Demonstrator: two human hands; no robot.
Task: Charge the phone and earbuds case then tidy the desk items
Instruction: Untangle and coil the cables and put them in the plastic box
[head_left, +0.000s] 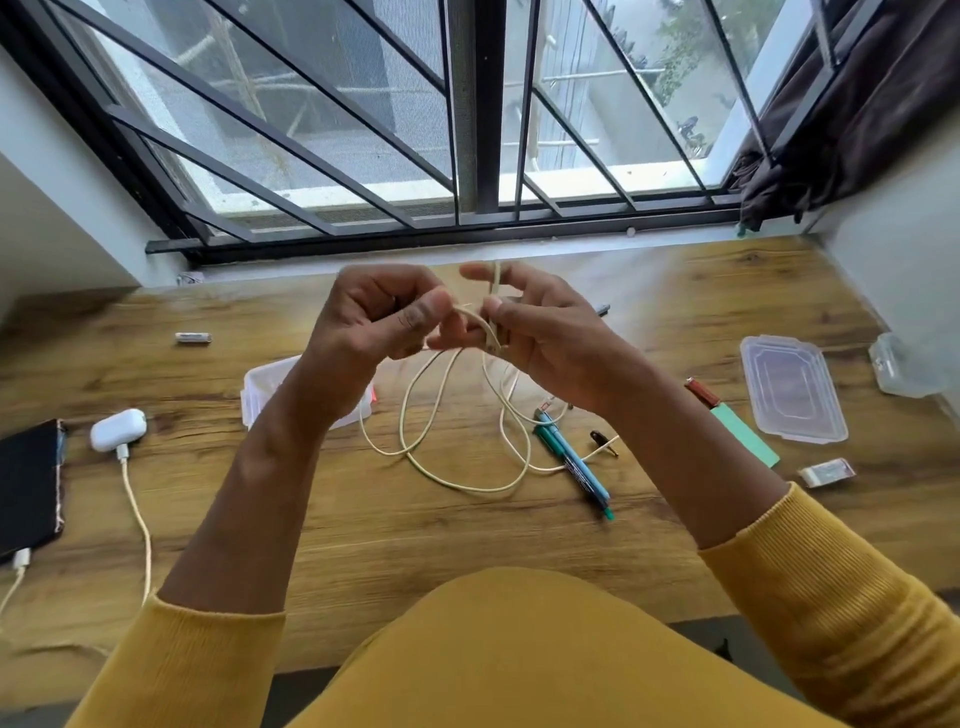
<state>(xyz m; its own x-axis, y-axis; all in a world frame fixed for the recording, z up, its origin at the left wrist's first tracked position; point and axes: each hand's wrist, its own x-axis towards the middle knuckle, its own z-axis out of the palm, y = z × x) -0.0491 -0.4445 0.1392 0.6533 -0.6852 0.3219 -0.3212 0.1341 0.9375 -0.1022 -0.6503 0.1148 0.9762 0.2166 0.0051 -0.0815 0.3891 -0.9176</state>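
A loose cream cable (457, 457) lies in loops on the wooden desk (363, 535), its upper part lifted between my hands. My left hand (374, 322) pinches the cable between thumb and fingers. My right hand (535, 332) grips the same cable, which runs up past its fingers. At the far left the white earbuds case (118, 428) has a cable plugged into it. The dark phone (28, 486) beside it also has a white plug in its lower end.
A clear plastic box (260, 395) sits behind my left forearm. Its lid (792, 387) lies at the right, near another clear container (904, 364). Pens (576, 467), a green strip (743, 434), an eraser (826, 472), a small clip (603, 441) and a battery (193, 338) lie scattered.
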